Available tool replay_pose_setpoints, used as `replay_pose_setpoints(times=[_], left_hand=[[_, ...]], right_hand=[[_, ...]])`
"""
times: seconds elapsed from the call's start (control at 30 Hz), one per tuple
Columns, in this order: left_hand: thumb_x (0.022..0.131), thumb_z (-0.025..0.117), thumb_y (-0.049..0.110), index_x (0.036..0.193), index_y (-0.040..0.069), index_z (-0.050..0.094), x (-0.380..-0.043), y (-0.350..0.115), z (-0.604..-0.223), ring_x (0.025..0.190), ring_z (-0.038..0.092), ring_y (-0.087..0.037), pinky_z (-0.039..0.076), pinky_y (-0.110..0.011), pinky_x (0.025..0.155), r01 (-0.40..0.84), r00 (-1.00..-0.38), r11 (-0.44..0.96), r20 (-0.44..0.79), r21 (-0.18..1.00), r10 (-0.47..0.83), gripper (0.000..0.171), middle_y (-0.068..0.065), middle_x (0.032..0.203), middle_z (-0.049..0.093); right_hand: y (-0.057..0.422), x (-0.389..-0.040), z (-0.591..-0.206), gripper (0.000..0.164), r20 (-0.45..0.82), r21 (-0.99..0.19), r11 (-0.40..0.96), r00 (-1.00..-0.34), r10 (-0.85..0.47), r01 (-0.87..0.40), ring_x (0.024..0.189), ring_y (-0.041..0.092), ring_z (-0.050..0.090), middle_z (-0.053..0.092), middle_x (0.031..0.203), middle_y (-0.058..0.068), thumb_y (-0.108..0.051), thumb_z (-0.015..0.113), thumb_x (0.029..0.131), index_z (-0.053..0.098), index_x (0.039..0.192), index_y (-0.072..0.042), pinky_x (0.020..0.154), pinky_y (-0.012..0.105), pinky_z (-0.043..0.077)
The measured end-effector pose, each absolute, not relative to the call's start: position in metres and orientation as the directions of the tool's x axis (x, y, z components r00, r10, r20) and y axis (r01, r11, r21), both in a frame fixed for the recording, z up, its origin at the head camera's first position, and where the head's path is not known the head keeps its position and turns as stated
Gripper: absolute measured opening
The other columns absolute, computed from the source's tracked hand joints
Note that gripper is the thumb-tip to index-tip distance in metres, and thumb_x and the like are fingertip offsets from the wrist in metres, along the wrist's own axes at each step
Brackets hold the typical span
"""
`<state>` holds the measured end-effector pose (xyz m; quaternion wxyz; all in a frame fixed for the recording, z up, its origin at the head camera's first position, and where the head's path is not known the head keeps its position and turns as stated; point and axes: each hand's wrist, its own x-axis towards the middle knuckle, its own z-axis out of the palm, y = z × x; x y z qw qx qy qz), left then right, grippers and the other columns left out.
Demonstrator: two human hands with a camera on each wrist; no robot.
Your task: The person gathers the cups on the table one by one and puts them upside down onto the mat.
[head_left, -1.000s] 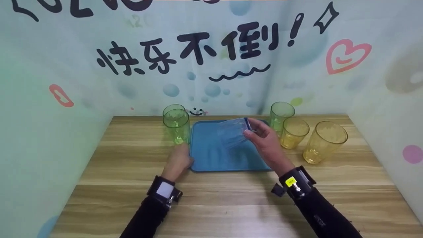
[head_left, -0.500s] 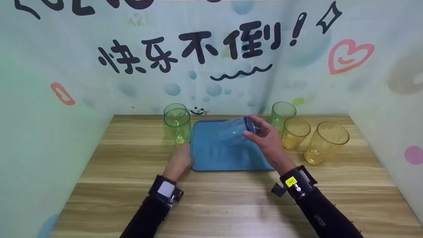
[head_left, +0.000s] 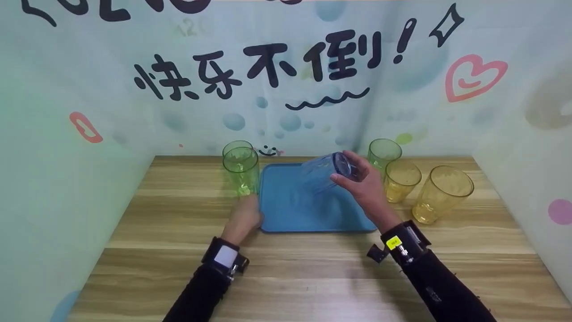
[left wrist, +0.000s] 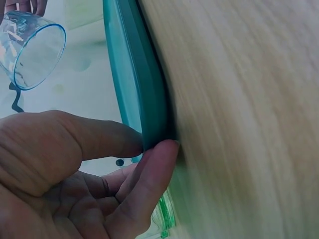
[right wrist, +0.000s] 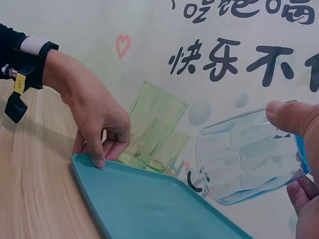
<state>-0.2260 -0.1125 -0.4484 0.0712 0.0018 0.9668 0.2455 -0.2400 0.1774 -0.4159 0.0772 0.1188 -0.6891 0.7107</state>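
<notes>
Item 1: clear blue-tinted tumbler [head_left: 318, 173], glass or hard plastic, which of the two cannot be told. Location: in the air over the tray, tipped well over, mouth to the left, base to the right. Handling, as judged: light, stiff, smooth-walled and apt to slip; breakable if glass. Best hold: thumb and fingers opposed around the thick base end, rim left untouched.

Item 2: right hand [head_left: 367, 187]. Fingers and thumb curled about the base end of item 1, spread only as wide as the tumbler needs.

Item 3: blue rectangular tray [head_left: 286, 212] with a low raised rim, flat-bottomed, probably plastic. Location: on the wood-grain counter [head_left: 313, 277]. Handling, as judged: light and rigid, liable to slide or tip if taken at one corner. Best hold: opposite edges, thumbs over the rim.

Item 4: left hand [head_left: 243, 219]. Thumb and fingers nearly closed, pinching item 3 at its near left corner.

Item 5: pair of transparent green tumblers [head_left: 245, 181], upright, just left of the tray.

Item 6: transparent green tumbler [head_left: 379, 155], small amber tumbler [head_left: 397, 184] and large amber tumbler [head_left: 440, 197], upright, right of the tray.
</notes>
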Motion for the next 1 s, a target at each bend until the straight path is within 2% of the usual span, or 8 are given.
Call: replay_pose_setpoints(times=[0.17, 0.3, 0.4, 0.77, 1.0], left_hand=[[0.082, 0.064, -0.011, 0.093, -0.002, 0.06, -0.227, -0.112, -0.447, 0.07, 0.058, -0.027, 0.053, -0.037, 0.061, -0.046, -0.987, 0.876, -0.158, 0.481, 0.035, 0.015, -0.01, 0.079, 0.057], [0.078, 0.064, -0.013, 0.093, -0.003, 0.059, -0.227, -0.112, -0.447, 0.073, 0.057, -0.027, 0.052, -0.037, 0.063, -0.034, -0.987, 0.872, -0.155, 0.489, 0.048, 0.019, -0.01, 0.081, 0.056], [0.076, 0.063, -0.015, 0.094, -0.002, 0.059, -0.226, -0.113, -0.448, 0.074, 0.056, -0.028, 0.052, -0.038, 0.064, -0.036, -0.987, 0.862, -0.156, 0.505, 0.05, 0.022, -0.01, 0.082, 0.056], [0.078, 0.063, -0.015, 0.093, -0.002, 0.059, -0.226, -0.112, -0.449, 0.074, 0.057, -0.028, 0.053, -0.038, 0.065, -0.044, -0.987, 0.861, -0.155, 0.506, 0.04, 0.02, -0.011, 0.083, 0.057], [0.079, 0.063, -0.014, 0.094, -0.003, 0.059, -0.224, -0.112, -0.45, 0.075, 0.057, -0.028, 0.053, -0.039, 0.066, -0.024, -0.99, 0.868, -0.133, 0.497, 0.048, 0.018, -0.011, 0.082, 0.055]], right_hand=[[0.179, -0.245, -0.416, 0.072, 0.291, -0.956, 0.018, -0.956, -0.034, -0.291, 0.127, 0.026, 0.053, 0.056, 0.141, 0.013, -0.007, 0.083, 0.085, 0.048, 0.147, 0.002, 0.107, 0.037, 0.042], [0.18, -0.249, -0.417, 0.073, 0.296, -0.954, 0.052, -0.955, -0.021, -0.297, 0.13, 0.026, 0.051, 0.055, 0.143, 0.014, -0.008, 0.084, 0.084, 0.047, 0.146, 0.004, 0.111, 0.038, 0.036], [0.181, -0.252, -0.419, 0.072, 0.295, -0.953, 0.073, -0.955, -0.008, -0.295, 0.131, 0.025, 0.051, 0.055, 0.143, 0.014, -0.009, 0.084, 0.084, 0.048, 0.146, 0.004, 0.112, 0.037, 0.036], [0.185, -0.263, -0.426, 0.074, 0.279, -0.953, 0.14, -0.958, 0.061, -0.269, 0.135, 0.028, 0.046, 0.052, 0.145, 0.019, -0.005, 0.084, 0.084, 0.046, 0.146, 0.005, 0.113, 0.037, 0.033], [0.188, -0.269, -0.428, 0.074, 0.307, -0.928, 0.237, -0.95, 0.05, -0.287, 0.137, 0.031, 0.045, 0.05, 0.146, 0.022, -0.008, 0.083, 0.085, 0.044, 0.147, 0.007, 0.114, 0.04, 0.032]])
